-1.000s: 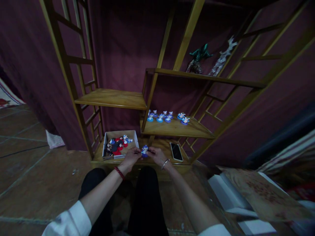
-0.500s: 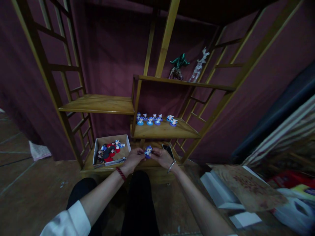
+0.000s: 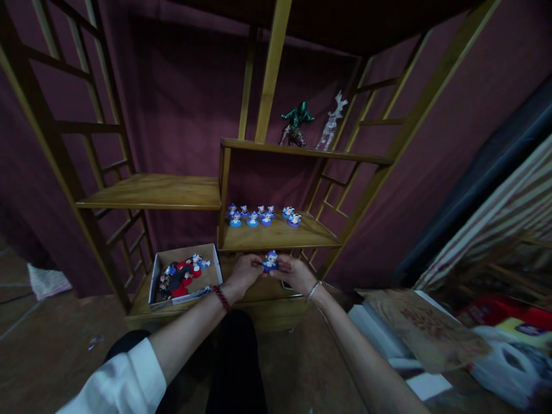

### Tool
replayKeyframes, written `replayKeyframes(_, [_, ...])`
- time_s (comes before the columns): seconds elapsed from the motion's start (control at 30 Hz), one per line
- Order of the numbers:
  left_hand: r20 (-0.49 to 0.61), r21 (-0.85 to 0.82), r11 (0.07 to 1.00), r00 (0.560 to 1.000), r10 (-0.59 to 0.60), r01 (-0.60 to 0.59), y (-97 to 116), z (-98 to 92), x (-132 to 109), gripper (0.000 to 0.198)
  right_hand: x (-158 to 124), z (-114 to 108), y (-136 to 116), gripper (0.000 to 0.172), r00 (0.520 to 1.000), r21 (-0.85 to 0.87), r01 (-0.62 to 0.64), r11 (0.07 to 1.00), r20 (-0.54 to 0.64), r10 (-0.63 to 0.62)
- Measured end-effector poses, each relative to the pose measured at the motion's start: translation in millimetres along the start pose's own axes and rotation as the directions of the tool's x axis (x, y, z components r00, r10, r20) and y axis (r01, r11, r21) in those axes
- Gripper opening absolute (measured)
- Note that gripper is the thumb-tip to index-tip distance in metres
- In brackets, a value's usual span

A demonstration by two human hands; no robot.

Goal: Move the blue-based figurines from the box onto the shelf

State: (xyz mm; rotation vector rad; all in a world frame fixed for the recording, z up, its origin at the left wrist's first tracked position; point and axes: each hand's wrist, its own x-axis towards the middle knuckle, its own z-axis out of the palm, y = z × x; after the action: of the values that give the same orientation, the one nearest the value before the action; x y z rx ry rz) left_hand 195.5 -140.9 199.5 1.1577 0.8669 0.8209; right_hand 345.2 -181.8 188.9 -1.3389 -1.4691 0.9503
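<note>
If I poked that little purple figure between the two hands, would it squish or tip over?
The little purple figure looks stiff, maybe plastic, with no visible squashing between the left hand and right hand. It's probably light, being so small. Its round base might help resist tipping.

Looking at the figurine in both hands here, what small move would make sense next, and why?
Probably lift the purple-blue figurine slightly toward the small shelf. The left hand and right hand both hold it, upright, lower in view than that shelf's front edge, and similar small figures stand grouped there with wood showing in front.
</note>
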Motion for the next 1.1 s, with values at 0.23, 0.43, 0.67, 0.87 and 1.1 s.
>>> replayKeyframes(0.23, [0.032,-0.068,0.997,0.999,0.027,-0.025,12,18.5,18,0.018,11,-22,-10,0.038,0.999,-0.043,0.032,0.999,-0.037,-0.033])
replayKeyframes(0.43, [0.044,-0.087,0.995,0.997,0.059,-0.055,22,30.3,34,0.015,26,-39,-13,0.036,0.995,-0.041,0.011,0.999,-0.102,-0.015])
replayKeyframes(0.67, [0.021,0.028,0.992,0.992,0.121,-0.121,20,45.7,61,0.016,46,-62,-6,0.042,0.980,-0.096,-0.018,0.995,-0.199,-0.002])
replayKeyframes(0.87, [0.005,0.456,0.847,0.953,0.304,-0.272,15,52.1,77,0.026,63,-78,7,0.038,0.955,-0.217,-0.047,0.975,-0.297,-0.020])
replayKeyframes(1.1, [0.166,0.791,0.471,0.878,0.450,-0.391,24,53.0,78,0.036,87,-95,27,0.033,0.945,-0.338,-0.082,0.938,-0.325,-0.035])
